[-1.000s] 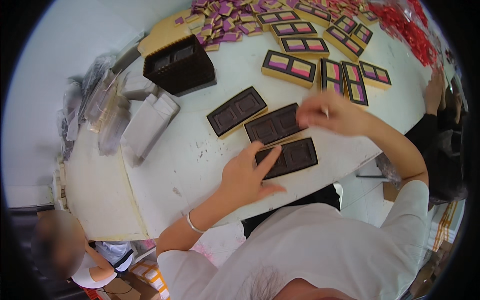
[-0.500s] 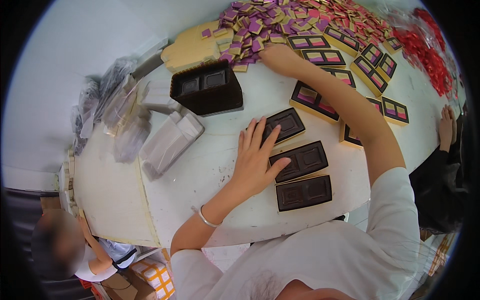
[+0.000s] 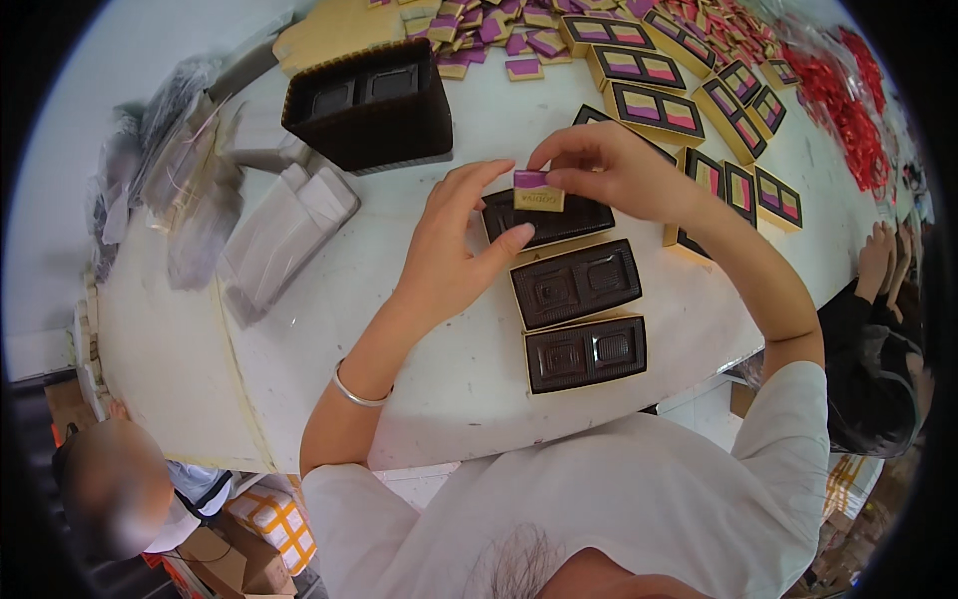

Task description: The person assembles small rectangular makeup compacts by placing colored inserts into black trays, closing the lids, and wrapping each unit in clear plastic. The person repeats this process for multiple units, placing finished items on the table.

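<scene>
Both hands held one small square packet (image 3: 538, 191), purple above and gold below, over the farthest of three dark brown trays (image 3: 551, 222) on the white surface (image 3: 329, 329). The right hand (image 3: 619, 175) pinched its edge; the left hand (image 3: 454, 250) seemed to touch it with fingers (image 3: 499, 172) apart. Filled gold-rimmed boxes (image 3: 654, 110) lay beyond.
</scene>
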`<state>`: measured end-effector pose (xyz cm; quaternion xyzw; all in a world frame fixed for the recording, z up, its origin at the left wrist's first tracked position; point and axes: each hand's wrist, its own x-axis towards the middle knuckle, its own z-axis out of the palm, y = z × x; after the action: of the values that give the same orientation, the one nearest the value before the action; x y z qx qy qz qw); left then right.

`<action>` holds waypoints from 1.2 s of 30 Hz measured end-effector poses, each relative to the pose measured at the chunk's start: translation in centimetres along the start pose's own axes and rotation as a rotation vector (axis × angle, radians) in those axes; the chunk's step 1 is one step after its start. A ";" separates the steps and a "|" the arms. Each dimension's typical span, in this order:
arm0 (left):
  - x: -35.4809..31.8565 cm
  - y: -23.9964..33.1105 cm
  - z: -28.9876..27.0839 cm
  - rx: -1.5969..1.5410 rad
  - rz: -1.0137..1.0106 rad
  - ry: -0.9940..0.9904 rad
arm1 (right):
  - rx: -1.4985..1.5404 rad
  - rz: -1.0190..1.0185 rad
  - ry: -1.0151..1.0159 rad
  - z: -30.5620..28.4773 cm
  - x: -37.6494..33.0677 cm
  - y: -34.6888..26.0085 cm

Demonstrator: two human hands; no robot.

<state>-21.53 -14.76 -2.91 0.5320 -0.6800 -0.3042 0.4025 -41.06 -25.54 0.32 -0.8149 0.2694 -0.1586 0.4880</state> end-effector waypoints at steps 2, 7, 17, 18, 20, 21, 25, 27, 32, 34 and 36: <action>-0.2 0.5 -0.1 0.099 0.018 0.055 | 0.092 0.076 0.072 1.1 -0.1 -0.6; 0.1 0.9 -0.8 -0.110 -0.112 0.108 | 0.369 -0.048 0.282 4.4 -1.3 -1.8; 1.8 0.2 -3.4 -0.163 -0.218 -0.063 | -0.802 -0.762 0.347 3.2 -1.1 -1.5; 1.7 0.0 -3.4 -0.165 -0.273 -0.102 | -0.829 -0.720 0.252 3.7 -1.1 -1.0; 1.3 -0.9 -3.0 -0.168 -0.381 -0.182 | -0.882 -0.631 0.062 4.7 -1.4 -0.1; 1.1 -1.2 -2.6 -0.158 -0.356 -0.193 | -0.821 -0.581 0.016 5.3 -1.3 0.1; 0.6 -1.6 -1.1 -0.111 -0.271 -0.200 | -0.458 -0.231 0.030 4.8 0.2 -0.6; 1.0 -1.8 -0.7 -0.117 -0.272 -0.188 | -0.505 -0.175 0.034 5.2 0.4 -0.2; 0.9 -2.2 -0.1 -0.173 -0.300 -0.128 | -0.228 -0.033 -0.315 1.9 2.4 -0.5; 0.6 -1.9 0.0 -0.134 -0.303 -0.099 | -0.339 0.103 0.071 -0.5 4.9 -0.7; 0.7 -1.8 0.3 -0.131 -0.310 -0.103 | -0.784 -0.186 0.376 -3.2 8.0 4.5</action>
<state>-21.00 -15.87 -4.39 0.5869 -0.5883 -0.4329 0.3494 -37.59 -34.21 -2.18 -0.9162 0.3186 -0.2331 0.0685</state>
